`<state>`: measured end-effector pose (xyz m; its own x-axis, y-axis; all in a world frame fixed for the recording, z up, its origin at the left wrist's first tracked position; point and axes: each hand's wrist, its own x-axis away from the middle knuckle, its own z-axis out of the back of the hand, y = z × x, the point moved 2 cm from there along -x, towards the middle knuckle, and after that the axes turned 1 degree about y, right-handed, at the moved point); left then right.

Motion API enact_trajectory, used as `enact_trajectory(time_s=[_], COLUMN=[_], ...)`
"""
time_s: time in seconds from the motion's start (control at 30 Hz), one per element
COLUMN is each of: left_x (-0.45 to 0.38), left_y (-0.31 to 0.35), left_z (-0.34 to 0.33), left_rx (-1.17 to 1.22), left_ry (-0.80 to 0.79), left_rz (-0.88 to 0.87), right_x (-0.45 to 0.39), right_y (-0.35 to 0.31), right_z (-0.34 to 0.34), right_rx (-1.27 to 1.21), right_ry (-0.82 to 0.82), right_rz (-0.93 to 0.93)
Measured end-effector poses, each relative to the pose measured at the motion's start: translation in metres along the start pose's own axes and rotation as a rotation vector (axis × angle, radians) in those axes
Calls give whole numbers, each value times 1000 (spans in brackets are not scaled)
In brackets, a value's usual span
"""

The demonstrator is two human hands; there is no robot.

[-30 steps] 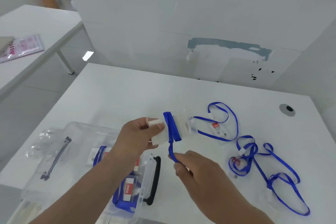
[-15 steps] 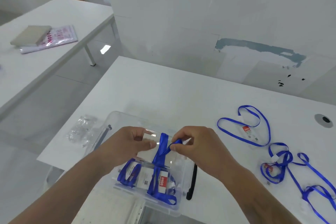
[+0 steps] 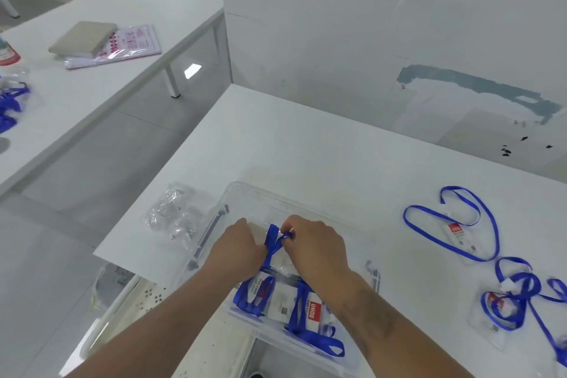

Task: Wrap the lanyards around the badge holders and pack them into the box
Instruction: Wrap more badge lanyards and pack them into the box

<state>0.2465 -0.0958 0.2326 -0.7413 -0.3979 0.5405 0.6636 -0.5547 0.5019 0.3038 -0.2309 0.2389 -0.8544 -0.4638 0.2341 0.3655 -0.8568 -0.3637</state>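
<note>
A clear badge holder (image 3: 260, 232) bound by a blue lanyard (image 3: 274, 242) sits above the clear plastic box (image 3: 306, 202); two wrapped holders (image 3: 294, 307) lie inside the box at its near end; two unwrapped lanyards (image 3: 487, 230) with holders lie loose on the surface to the right.

Evenly and brightly lit with soft, faint shadows, slightly soft throughout, bowed at the edges by wide-angle distortion, with a cool bluish cast.

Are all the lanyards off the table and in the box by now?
No: loose blue lanyards with badge holders lie on the table right of the clear box, while both hands hold one above it.
</note>
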Motion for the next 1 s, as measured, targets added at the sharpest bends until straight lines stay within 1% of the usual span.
enact_trajectory(time_s=[0.13,0.2,0.4,0.47,0.53,0.67,0.77,0.9,1.0], left_x=[-6,-4,3,6,6,14,29,48,66], left_y=[1,1,-3,-1,-1,1,10,44,89], left_z=[-8,-14,-18,-16,-11,4,13,14,-1], left_rx=[-53,-98,-196,-208,-189,-123,-13,93,143], left_ry=[-21,-29,-54,-37,-8,56,142,234,215], left_rz=[45,35,-16,-31,-50,-49,-108,-227,-322], right_x=[-11,-14,-20,-19,-17,-8,4,35,64], right_y=[-7,-6,-9,-10,-11,-16,-14,8,48], right_z=[-20,-25,-31,-30,-28,-23,-5,40,79], right_rx=[193,255,312,316,290,217,102,-126,-241], right_ry=[-36,-48,-112,-114,-99,-19,47,154,253], right_rz=[97,132,208,220,239,296,297,235,126])
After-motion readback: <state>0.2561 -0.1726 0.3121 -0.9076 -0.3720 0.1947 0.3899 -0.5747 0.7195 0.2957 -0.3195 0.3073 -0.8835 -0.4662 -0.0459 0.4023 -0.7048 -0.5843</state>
